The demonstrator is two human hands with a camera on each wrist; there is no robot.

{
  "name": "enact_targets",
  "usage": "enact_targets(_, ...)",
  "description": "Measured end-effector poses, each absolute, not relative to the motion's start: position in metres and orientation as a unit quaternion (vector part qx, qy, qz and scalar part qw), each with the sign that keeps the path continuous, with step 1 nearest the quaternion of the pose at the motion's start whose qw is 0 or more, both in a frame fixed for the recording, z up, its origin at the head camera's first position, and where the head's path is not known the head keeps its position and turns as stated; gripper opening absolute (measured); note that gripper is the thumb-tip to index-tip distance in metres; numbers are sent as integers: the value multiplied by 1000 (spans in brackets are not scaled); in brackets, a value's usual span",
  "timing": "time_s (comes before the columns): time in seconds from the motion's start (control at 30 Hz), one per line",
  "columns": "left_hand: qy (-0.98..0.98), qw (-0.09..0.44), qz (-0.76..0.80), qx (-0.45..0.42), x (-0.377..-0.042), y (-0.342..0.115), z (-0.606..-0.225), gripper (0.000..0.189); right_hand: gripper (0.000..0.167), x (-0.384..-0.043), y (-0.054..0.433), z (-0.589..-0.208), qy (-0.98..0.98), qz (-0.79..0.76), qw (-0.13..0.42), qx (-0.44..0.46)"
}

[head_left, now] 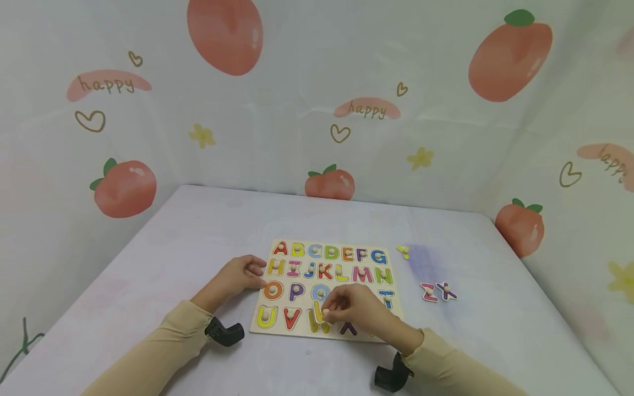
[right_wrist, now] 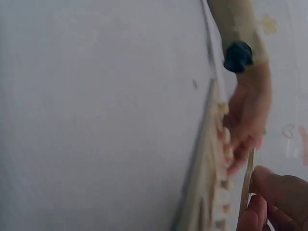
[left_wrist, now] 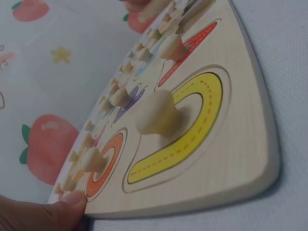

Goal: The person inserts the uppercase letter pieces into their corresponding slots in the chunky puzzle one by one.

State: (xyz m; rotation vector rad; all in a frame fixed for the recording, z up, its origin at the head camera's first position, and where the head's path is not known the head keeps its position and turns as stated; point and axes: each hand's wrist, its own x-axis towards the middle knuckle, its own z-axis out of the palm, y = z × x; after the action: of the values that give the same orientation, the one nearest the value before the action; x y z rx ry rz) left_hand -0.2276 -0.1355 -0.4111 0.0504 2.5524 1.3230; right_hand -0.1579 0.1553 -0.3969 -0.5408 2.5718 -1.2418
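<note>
A wooden alphabet puzzle board (head_left: 253, 324) lies on the table, most of its letter pieces with round knobs seated in their slots. My right hand (head_left: 359, 308) pinches a yellow letter W piece (head_left: 319, 312) by its knob, just above the printed W slot (head_left: 313, 324). In the right wrist view that piece (right_wrist: 247, 180) is seen edge-on, apart from the board. Fingers of my left hand (head_left: 242, 278) touch the board's left edge; in the left wrist view one digit (left_wrist: 72, 202) rests at the edge near the orange O (left_wrist: 107, 168). My right hand covers part of the third row.
Right of the board lie loose letters: a yellow Y (head_left: 403, 252), a pink Z (head_left: 428, 292) and a purple X (head_left: 446, 291). The purple printed X slot (head_left: 348, 328) shows beside my right hand. A printed curtain (head_left: 287, 110) stands behind the table.
</note>
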Motion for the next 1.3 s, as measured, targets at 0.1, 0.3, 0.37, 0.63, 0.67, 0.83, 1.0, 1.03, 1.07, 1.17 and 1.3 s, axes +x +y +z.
enact_targets(0.1, 879, 134, 458, 21, -227, -136, -411, 49, 11, -154, 148, -402, 879, -417, 127, -193)
enact_targets(0.3, 879, 132, 457, 19, -227, -135, -410, 49, 13, -150, 141, -404, 889, -398, 118, -194)
enact_targets(0.37, 879, 131, 459, 19, -226, -135, -410, 49, 13, -149, 140, -403, 892, -393, 116, -193)
enact_targets(0.63, 878, 131, 459, 20, -225, -135, -410, 50, 12, -149, 137, -401, 891, -395, 120, -190)
enact_targets(0.67, 879, 132, 458, 20, -226, -135, -410, 50, 12, -149, 136, -401, 891, -395, 121, -189)
enact_targets(0.83, 880, 135, 455, 19, -227, -135, -410, 49, 12, -151, 135, -400, 894, -389, 125, -183)
enact_targets(1.0, 882, 134, 451, 21, -227, -135, -408, 49, 11, -151, 135, -398, 895, -385, 130, -182)
enact_targets(1.03, 883, 134, 450, 22, -227, -135, -408, 49, 11, -151, 135, -398, 895, -386, 131, -183)
enact_targets(1.07, 883, 133, 450, 23, -226, -135, -407, 49, 11, -151, 135, -398, 894, -386, 133, -183)
enact_targets(1.17, 884, 131, 449, 25, -226, -135, -407, 49, 10, -151, 135, -396, 893, -388, 136, -183)
enact_targets(1.3, 883, 131, 450, 20, -226, -135, -407, 49, 11, -151, 134, -395, 893, -387, 143, -180)
